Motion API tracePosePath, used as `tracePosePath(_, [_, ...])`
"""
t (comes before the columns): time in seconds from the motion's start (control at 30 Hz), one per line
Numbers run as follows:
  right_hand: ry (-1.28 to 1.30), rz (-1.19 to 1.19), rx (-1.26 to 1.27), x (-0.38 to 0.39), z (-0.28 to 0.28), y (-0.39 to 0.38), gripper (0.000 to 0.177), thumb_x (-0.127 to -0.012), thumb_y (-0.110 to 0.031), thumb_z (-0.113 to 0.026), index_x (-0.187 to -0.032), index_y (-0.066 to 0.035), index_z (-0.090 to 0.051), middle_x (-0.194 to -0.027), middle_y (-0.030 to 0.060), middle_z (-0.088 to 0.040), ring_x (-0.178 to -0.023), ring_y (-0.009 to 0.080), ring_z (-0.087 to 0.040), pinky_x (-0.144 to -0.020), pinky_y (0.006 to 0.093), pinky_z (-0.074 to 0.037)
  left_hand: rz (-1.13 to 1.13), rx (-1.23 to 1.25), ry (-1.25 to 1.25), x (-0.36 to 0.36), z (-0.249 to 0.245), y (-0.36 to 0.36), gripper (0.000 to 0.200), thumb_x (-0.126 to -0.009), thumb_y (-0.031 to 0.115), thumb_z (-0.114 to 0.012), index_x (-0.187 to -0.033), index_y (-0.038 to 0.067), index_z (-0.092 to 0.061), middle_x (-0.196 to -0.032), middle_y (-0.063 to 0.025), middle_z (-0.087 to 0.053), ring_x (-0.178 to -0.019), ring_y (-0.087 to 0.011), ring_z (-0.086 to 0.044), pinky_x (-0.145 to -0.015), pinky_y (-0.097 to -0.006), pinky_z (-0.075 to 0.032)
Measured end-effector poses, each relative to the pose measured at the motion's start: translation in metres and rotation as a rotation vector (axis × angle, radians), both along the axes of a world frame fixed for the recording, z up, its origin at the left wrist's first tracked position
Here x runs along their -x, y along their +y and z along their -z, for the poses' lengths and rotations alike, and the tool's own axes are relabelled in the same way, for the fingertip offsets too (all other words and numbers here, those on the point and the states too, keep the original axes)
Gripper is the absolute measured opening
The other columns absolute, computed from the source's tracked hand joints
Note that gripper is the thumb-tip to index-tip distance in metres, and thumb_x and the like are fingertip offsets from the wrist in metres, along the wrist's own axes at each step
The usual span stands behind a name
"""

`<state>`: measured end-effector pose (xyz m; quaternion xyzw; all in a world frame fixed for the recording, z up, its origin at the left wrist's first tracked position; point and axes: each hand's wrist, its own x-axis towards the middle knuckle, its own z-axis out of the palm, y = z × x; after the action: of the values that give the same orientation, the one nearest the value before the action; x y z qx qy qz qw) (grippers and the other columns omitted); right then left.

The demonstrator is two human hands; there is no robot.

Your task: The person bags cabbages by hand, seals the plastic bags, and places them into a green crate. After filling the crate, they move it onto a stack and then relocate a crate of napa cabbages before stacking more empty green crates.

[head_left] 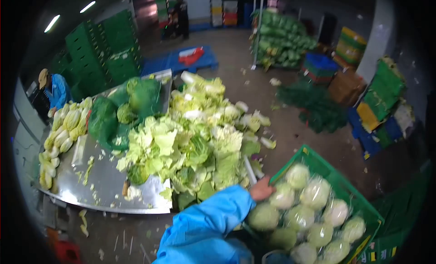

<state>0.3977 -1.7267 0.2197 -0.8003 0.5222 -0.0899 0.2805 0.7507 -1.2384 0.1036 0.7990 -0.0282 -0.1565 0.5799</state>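
Observation:
My left hand [261, 189], in a blue sleeve [204, 218], reaches across to the near left side of a green plastic crate [349, 191]. Its fingers are closed over the crate's edge, partly hidden, close beside the cabbages. Inside the crate sit several round pale cabbages [300, 217], some in shiny clear wrap. My right hand is out of view. Left of the crate, a large heap of loose cabbage leaves [195, 150] spills past the end of a metal table [109, 191].
On the table lie a green net bag [102, 121] with cabbages and a row of napa cabbages [68, 121]. A co-worker in blue [58, 91] stands at the far left. Beyond are stacked green crates [86, 50], a blue pallet [206, 59] and dark netting [313, 105] on the floor.

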Motion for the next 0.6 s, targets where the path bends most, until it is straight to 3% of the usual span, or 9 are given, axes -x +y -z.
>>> tracePosePath(0.13, [0.295,-0.112,0.205,-0.141,0.029,-0.100,0.052,-0.087,-0.041,-0.051,-0.115,0.002,-0.051,-0.106,0.0198,-0.057,-0.093,0.0244,-0.054,-0.078,0.0292,-0.045,-0.106,-0.131,0.102,-0.085,-0.050,-0.017,0.044,-0.070,0.024,-0.062,-0.105,-0.001,-0.051,-0.093,-0.0201,-0.057,-0.090,-0.0283,-0.055,-0.079,-0.0351,-0.041])
tracePosePath(0.17, [0.073,-0.222,0.058,-0.188,0.003,-0.067,0.050,-0.085,-0.036,-0.055,-0.117,0.001,-0.051,-0.109,0.0197,-0.056,-0.093,0.0261,-0.053,-0.080,0.0324,-0.044,-0.138,-0.121,0.085,-0.106,-0.047,-0.021,0.043,-0.071,0.024,-0.062,-0.104,0.000,-0.051,-0.094,-0.0202,-0.057,-0.091,-0.0291,-0.055,-0.080,-0.0352,-0.041])
tracePosePath(0.2, [0.061,-0.255,0.054,-0.229,-0.002,-0.070,0.050,-0.085,-0.036,-0.055,-0.117,0.001,-0.051,-0.109,0.0197,-0.056,-0.093,0.0261,-0.053,-0.080,0.0324,-0.044,-0.173,-0.109,0.071,-0.128,-0.047,-0.027,0.042,-0.071,0.024,-0.061,-0.104,0.000,-0.051,-0.094,-0.0203,-0.056,-0.091,-0.0298,-0.055,-0.080,-0.0352,-0.041])
tracePosePath(0.27, [-0.280,-0.096,-0.374,-0.307,0.003,-0.083,0.048,-0.085,-0.030,-0.056,-0.119,0.003,-0.049,-0.113,0.0197,-0.054,-0.095,0.0285,-0.052,-0.083,0.0344,-0.042,-0.209,-0.092,0.072,-0.169,-0.044,-0.034,0.041,-0.072,0.023,-0.061,-0.104,0.000,-0.050,-0.094,-0.0202,-0.057,-0.089,-0.0314,-0.055,-0.080,-0.0357,-0.041])
tracePosePath(0.33, [-0.294,-0.153,-0.393,-0.382,0.022,-0.119,0.046,-0.085,-0.025,-0.055,-0.120,0.004,-0.047,-0.115,0.0186,-0.053,-0.094,0.0284,-0.051,-0.084,0.0362,-0.042,-0.291,-0.127,0.116,-0.211,-0.037,-0.045,0.042,-0.072,0.024,-0.061,-0.105,0.000,-0.050,-0.091,-0.0197,-0.057,-0.088,-0.0308,-0.055,-0.079,-0.0358,-0.041])
tracePosePath(0.43, [-0.011,-0.421,0.010,-0.517,0.031,-0.157,0.046,-0.085,-0.024,-0.055,-0.122,0.003,-0.046,-0.114,0.0183,-0.053,-0.095,0.0276,-0.052,-0.081,0.0384,-0.043,-0.413,-0.056,0.038,-0.273,-0.029,-0.059,0.045,-0.071,0.027,-0.061,-0.104,-0.001,-0.051,-0.094,-0.0208,-0.059,-0.090,-0.0331,-0.057,-0.079,-0.0383,-0.043])
tracePosePath(0.47, [-0.171,-0.399,-0.310,-0.558,0.033,-0.160,0.050,-0.086,-0.026,-0.056,-0.124,0.003,-0.044,-0.117,0.0191,-0.052,-0.097,0.0286,-0.051,-0.084,0.0367,-0.042,-0.450,-0.089,0.007,-0.291,-0.024,-0.058,0.044,-0.071,0.028,-0.061,-0.103,-0.001,-0.051,-0.093,-0.0207,-0.059,-0.089,-0.0331,-0.057,-0.079,-0.0381,-0.043])
tracePosePath(0.57, [-0.191,-0.517,-0.349,-0.686,0.024,-0.160,0.049,-0.086,-0.026,-0.056,-0.124,0.002,-0.043,-0.117,0.0182,-0.052,-0.097,0.0278,-0.051,-0.084,0.0367,-0.042,-0.544,-0.071,0.069,-0.343,-0.039,-0.048,0.044,-0.072,0.029,-0.060,-0.103,0.000,-0.051,-0.093,-0.0210,-0.059,-0.088,-0.0333,-0.057,-0.078,-0.0382,-0.043])
tracePosePath(0.6, [-0.182,-0.566,-0.329,-0.732,0.018,-0.155,0.049,-0.086,-0.026,-0.055,-0.124,0.002,-0.043,-0.117,0.0179,-0.052,-0.097,0.0276,-0.051,-0.084,0.0367,-0.042,-0.617,-0.073,0.037,-0.361,-0.042,-0.043,0.036,-0.073,0.025,-0.062,-0.097,0.002,-0.049,-0.080,-0.0146,-0.055,-0.069,-0.0243,-0.054,-0.060,-0.0345,-0.041])
